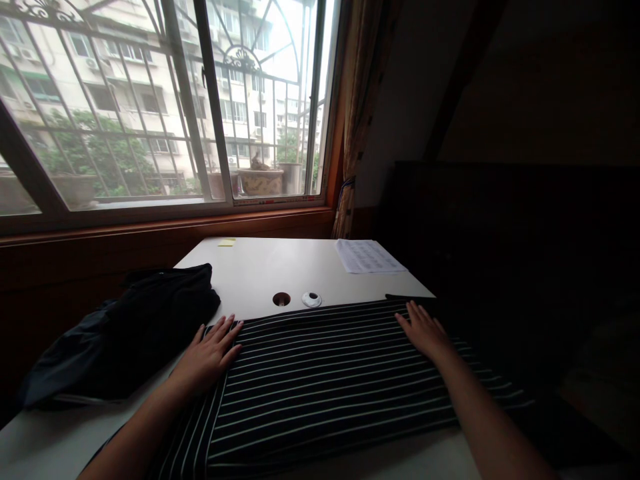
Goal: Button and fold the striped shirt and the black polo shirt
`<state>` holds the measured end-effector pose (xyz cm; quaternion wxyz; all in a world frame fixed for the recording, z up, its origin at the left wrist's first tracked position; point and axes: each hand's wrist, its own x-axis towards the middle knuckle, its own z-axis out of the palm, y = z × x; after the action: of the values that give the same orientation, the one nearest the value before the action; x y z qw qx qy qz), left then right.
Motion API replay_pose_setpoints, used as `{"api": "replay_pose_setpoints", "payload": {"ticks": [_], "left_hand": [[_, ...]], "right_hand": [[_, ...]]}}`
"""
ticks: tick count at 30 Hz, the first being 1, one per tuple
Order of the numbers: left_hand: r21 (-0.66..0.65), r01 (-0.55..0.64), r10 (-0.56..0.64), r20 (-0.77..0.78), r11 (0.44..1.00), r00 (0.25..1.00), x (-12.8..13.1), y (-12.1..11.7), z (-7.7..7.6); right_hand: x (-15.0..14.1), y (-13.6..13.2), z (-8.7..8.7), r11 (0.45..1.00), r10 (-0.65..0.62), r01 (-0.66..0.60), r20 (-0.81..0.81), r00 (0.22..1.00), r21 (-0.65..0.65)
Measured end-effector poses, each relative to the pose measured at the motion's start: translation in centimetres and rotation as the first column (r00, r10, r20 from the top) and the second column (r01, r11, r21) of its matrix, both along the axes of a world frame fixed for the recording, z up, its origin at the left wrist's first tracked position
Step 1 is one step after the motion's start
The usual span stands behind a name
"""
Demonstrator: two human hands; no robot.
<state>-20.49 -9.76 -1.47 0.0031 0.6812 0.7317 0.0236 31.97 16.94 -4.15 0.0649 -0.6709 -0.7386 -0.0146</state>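
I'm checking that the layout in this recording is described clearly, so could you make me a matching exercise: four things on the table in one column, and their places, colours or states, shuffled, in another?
Things
1. Striped cloth
2. Small note
3. Printed paper
4. Dark cloth bundle

Places, colours or states
A. Crumpled in a heap, at the left side of the table
B. White with grey marks, lying at the far right
C. Laid out under the left hand and the right hand
D. Yellow, near the far left corner

Right pairs: 1-C, 2-D, 3-B, 4-A
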Motion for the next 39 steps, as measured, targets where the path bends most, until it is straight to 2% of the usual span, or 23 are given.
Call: {"api": "replay_pose_setpoints", "payload": {"ticks": [12, 25, 32, 39], "left_hand": [[0.044, 0.011, -0.011, -0.002, 0.999, 1.000, -0.18, -0.06, -0.45], [0.035, 0.015, -0.016, 0.009, 0.999, 1.000, -0.14, -0.06, -0.26], [0.038, 0.018, -0.019, 0.020, 0.999, 1.000, -0.44, 0.03, -0.65], [0.034, 0.012, -0.013, 0.038, 0.999, 0.999, -0.25, -0.08, -0.23]], "right_hand": [[-0.08, -0.11, 0.29, 1.000, -0.006, 0.006, 0.023, 1.000, -0.019], [0.07, 0.05, -0.06, 1.000, 0.005, -0.005, 0.004, 1.000, 0.004], [-0.03, -0.10, 0.14, 1.000, 0.009, -0.009, 0.007, 1.000, 0.001], [-0.06, -0.15, 0.29, 1.000, 0.005, -0.005, 0.017, 1.000, -0.005]]}}
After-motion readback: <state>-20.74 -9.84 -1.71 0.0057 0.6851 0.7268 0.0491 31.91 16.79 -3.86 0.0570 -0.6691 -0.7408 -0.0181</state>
